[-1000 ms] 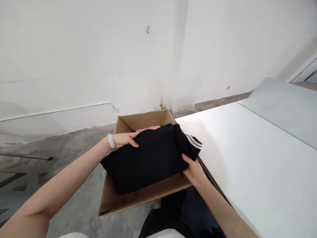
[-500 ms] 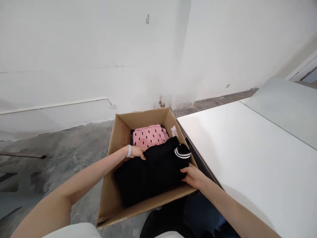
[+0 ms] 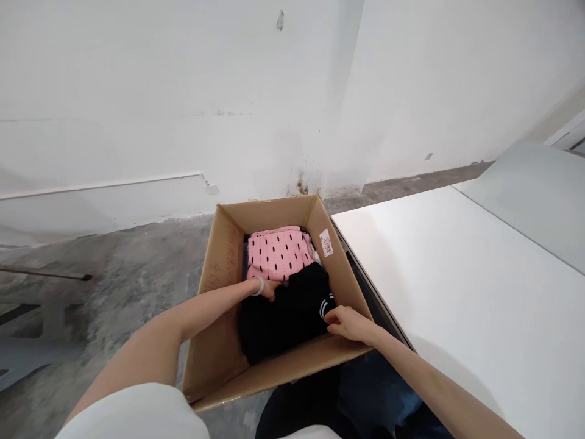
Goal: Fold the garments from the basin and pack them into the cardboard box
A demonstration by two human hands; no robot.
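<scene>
A white wall [image 3: 183,79] is rising behind a concrete floor [image 3: 114,292], and a cardboard box [image 3: 214,274] is sitting on that floor. The left hand [image 3: 269,288], wearing a pale bangle [image 3: 258,285], is reaching into the box, its fingers bent where a pink dotted garment [image 3: 278,253] meets a folded black garment [image 3: 283,323]; whether they are gripping, I cannot tell. The right hand [image 3: 350,323] is resting on the black garment's striped edge, fingers open, just beside a white worktop [image 3: 457,274]
</scene>
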